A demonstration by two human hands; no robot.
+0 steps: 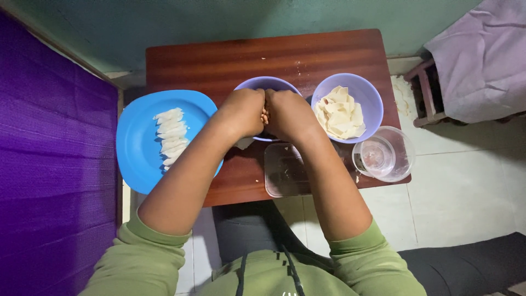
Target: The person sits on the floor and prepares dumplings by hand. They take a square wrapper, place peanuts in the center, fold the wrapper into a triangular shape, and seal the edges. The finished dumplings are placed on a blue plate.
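Both hands (266,114) over purple bowl (253,84), poss. pinching dough, table (219,60) edges crowded

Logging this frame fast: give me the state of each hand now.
Left hand: curled shut over the middle purple bowl; what it holds cannot be told.
Right hand: curled shut against the left; contents likewise hidden.

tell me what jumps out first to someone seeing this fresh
Both hands, left hand and right hand, pressed together over the middle purple bowl at the table's centre. Left of them a bright blue plate carries a row of folded dough pieces; right, another purple bowl holds dough wrappers.
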